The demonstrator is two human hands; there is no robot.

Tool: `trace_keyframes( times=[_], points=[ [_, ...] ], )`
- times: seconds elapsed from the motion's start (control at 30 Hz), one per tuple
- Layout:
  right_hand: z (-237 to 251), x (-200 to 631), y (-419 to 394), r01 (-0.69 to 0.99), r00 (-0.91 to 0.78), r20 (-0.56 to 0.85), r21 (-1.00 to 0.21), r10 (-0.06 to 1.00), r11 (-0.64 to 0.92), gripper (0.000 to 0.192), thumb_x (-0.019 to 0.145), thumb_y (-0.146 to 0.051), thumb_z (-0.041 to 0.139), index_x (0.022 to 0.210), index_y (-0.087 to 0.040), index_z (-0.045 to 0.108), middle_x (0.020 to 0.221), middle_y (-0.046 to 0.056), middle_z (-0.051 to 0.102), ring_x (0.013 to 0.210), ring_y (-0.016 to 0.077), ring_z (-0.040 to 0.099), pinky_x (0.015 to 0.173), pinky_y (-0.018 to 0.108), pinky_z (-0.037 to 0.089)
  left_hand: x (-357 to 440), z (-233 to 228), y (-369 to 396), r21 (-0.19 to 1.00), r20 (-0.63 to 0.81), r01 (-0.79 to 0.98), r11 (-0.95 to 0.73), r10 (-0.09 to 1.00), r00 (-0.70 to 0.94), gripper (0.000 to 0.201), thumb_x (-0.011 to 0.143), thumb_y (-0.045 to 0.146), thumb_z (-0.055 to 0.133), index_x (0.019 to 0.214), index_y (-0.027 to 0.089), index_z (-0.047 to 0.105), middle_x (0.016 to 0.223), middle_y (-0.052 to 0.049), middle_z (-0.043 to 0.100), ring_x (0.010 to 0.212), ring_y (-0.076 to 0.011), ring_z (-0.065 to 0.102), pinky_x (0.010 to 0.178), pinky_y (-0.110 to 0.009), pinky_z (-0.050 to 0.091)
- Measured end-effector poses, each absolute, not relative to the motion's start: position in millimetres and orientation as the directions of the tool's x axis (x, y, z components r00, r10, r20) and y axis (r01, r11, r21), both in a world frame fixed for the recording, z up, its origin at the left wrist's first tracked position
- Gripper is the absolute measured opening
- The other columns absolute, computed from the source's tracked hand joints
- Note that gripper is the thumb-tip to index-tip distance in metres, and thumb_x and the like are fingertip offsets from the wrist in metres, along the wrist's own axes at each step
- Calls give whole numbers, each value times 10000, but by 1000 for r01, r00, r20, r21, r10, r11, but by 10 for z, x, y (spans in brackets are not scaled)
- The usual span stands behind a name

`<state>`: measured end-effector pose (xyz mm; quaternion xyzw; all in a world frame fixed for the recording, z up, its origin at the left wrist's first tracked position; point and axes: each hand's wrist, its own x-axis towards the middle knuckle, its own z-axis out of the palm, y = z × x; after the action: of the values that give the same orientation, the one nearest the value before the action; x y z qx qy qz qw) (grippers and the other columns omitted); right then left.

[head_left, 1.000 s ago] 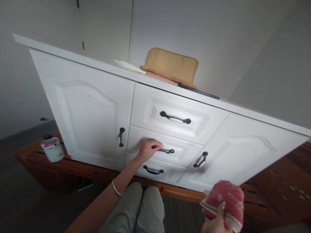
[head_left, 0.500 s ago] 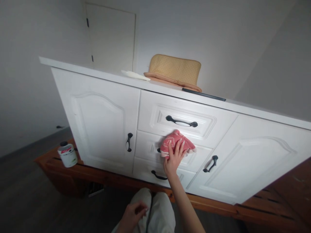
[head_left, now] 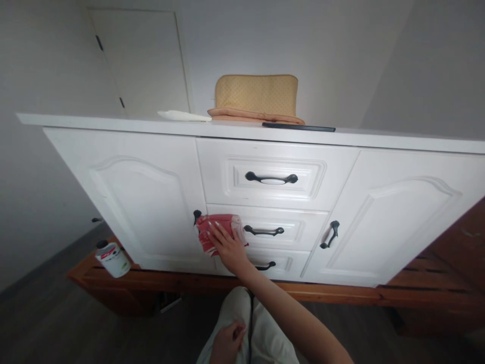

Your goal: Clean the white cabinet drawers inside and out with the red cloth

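My right hand [head_left: 229, 250] presses a red cloth with pale pink patterns [head_left: 223, 227] against the white cabinet [head_left: 151, 202], fingers laid over it. The cloth lies at the seam between the left door and the middle drawer [head_left: 303, 227], partly covering the left door's dark handle [head_left: 197, 216]. Just right of the cloth is the middle drawer's dark handle [head_left: 264, 231]. My right forearm crosses in front of the bottom drawer's handle [head_left: 266, 265] and hides part of it. Over my lap, my left hand [head_left: 228, 341] is loosely curled, with nothing visible in it.
A white bottle with a dark cap [head_left: 115, 260] stands on the wooden base [head_left: 295, 289] at the left. On the cabinet top are a tan woven pad [head_left: 257, 95], a white flat item [head_left: 184, 116] and a thin dark object [head_left: 299, 127]. The right door has a handle [head_left: 330, 234].
My right hand has moved left with the cloth, from the middle drawer to the left door's edge. The middle handle is now uncovered. My left hand stays low, and the view has turned slightly.
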<state>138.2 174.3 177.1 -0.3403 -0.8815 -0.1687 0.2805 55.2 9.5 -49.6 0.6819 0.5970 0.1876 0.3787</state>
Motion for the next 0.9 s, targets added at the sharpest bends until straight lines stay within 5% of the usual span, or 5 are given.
trace_keyframes(
  times=[0.3,0.43,0.57,0.73,0.9],
  points=[
    [1057,2832,1416,837,-519,552,173,653,519,661,954,-97,449,1575,-301,352,1598,93,456,1401,270,482,1129,532,384,496,-583,71,778,-167,628,-10,960,223,331,942,389,442,905,228,729,743,-18,737,731,-188,697,722,-253,472],
    [908,3659,1243,936,-338,673,165,658,311,678,887,-32,412,1513,-284,479,1531,131,535,1453,299,435,1197,603,266,511,-619,131,769,-191,639,6,957,221,277,926,393,491,881,253,727,681,6,711,717,-186,693,714,-241,481],
    [1216,3979,1264,961,-250,768,124,590,246,763,845,-20,433,1561,-283,395,1648,152,353,1542,334,278,1207,686,193,531,-584,142,753,-167,658,-7,965,202,264,931,364,484,870,270,723,730,20,726,752,-177,700,742,-231,488],
    [1921,3814,1458,963,-134,883,9,449,269,882,824,-15,429,1620,-323,207,1730,114,72,1586,358,77,1183,770,105,560,-484,132,734,-160,678,-20,966,201,264,940,333,484,901,257,734,757,10,728,766,-188,701,752,-250,479],
    [2097,3662,1236,845,62,889,-289,454,450,650,882,-135,426,1522,-243,446,1611,165,410,1538,360,280,1182,747,189,575,-495,139,802,-188,596,47,966,178,343,951,410,449,951,221,736,647,7,668,671,-203,671,682,-281,470]
  ],
)
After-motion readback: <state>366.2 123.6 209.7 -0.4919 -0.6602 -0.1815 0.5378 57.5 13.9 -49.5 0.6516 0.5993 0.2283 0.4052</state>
